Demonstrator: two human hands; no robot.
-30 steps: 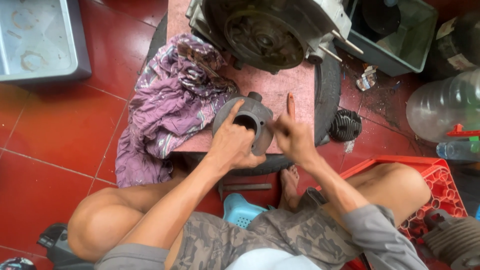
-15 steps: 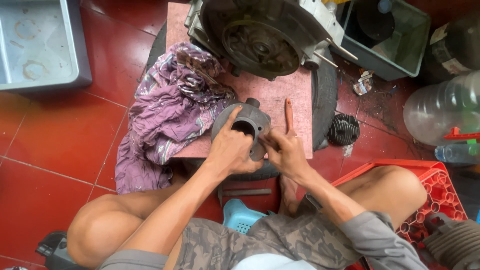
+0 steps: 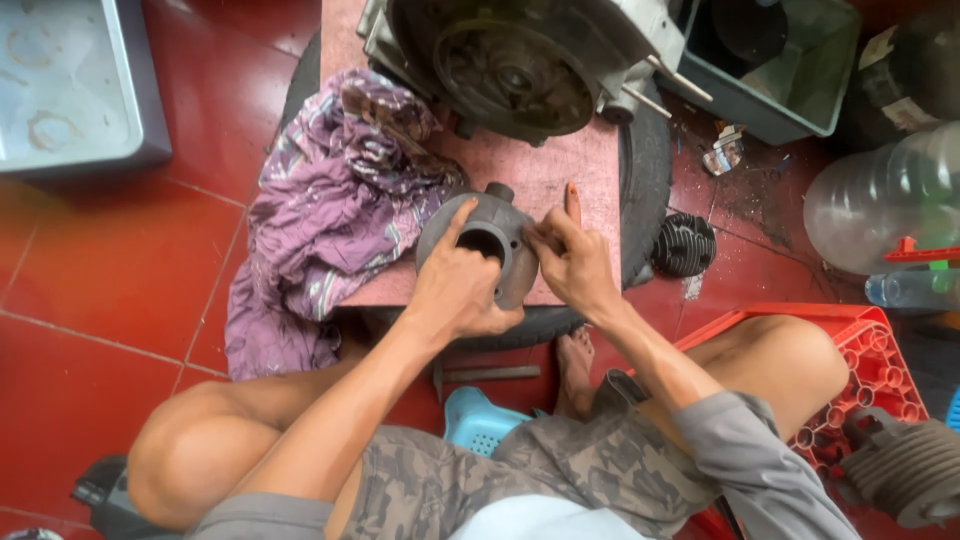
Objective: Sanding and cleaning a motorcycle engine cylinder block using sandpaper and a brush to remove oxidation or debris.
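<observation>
Grey metal cylinder [image 3: 492,245] sits on the pink tabletop [image 3: 560,170], beside a purple cloth [image 3: 340,200]. Left hand [image 3: 455,290] clamped around its near side, index finger extended. Right hand [image 3: 570,262] pinches its right edge, forearm angled inward.

Floor [image 3: 110,290]: glossy red tiles, dark grout lines.
Surface [image 3: 560,170]: pink board resting on a black tyre [image 3: 648,170].
Light: soft, even daylight.
Corner: grey tray [image 3: 70,80] on floor.
</observation>
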